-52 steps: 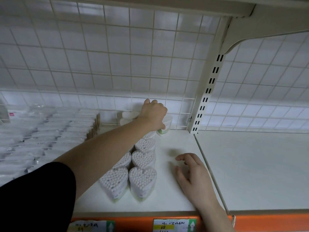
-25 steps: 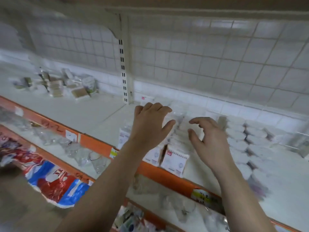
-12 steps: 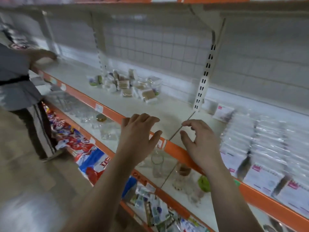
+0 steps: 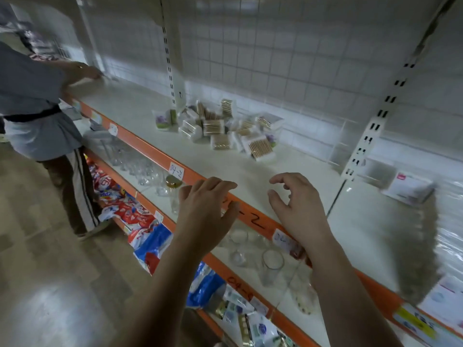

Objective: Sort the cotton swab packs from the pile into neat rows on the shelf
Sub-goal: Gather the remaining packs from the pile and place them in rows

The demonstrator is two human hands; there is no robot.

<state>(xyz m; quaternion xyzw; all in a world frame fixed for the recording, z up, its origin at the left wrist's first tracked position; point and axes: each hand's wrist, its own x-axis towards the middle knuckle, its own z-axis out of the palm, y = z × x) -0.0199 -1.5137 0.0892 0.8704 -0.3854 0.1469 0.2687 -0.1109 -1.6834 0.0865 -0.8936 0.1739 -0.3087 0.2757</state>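
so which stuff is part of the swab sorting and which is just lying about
Job: pile of cotton swab packs, shelf, left hand, right hand, both empty.
Lying about: glasses on lower shelf, red and blue bags, white box, another person.

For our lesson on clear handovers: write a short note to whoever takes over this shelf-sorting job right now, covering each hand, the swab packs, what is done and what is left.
Left hand: empty, fingers relaxed, over the orange shelf edge.
Right hand: empty, fingers loosely curled, beside it.
Pile of cotton swab packs: jumbled at the back of the shelf, ahead of both hands, untouched.
Done: no neat row shows in this bay; far right is too blurred to judge.
Left: pick packs from the pile and line them up.
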